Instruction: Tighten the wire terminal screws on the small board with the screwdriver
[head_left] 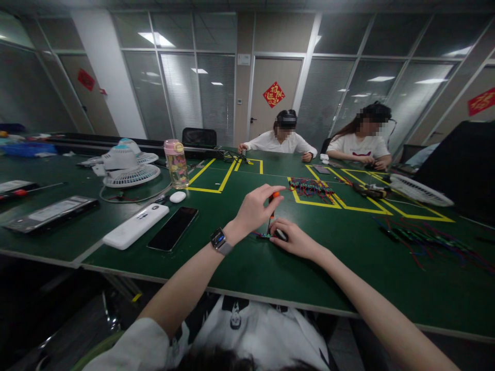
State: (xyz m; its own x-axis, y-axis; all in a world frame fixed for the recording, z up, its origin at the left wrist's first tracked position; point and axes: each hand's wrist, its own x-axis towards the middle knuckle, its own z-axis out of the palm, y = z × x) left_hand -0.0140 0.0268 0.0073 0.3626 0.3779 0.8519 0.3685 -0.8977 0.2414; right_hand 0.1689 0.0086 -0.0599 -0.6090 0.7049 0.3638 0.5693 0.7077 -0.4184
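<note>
My left hand [253, 206], a watch on its wrist, is closed around a screwdriver [273, 207] with an orange and black handle. The screwdriver stands nearly upright, its shaft pointing down at a small green circuit board [263, 236] on the table. Thin coloured wires come off the board's left side. My right hand [296, 239] rests on the table with fingers curled, fingertips at the board's right end. A small dark object [282, 235] shows beneath those fingers; its kind is unclear. Whether the screwdriver tip touches a screw is too small to tell.
On the green table [232, 268], a phone [173, 229], a white power bank [136, 225] and a bottle [177, 164] lie or stand left. Wired boards [311, 188] lie inside yellow tape, with more boards [429, 239] at right. Two people sit opposite. Fans [131, 167] stand left.
</note>
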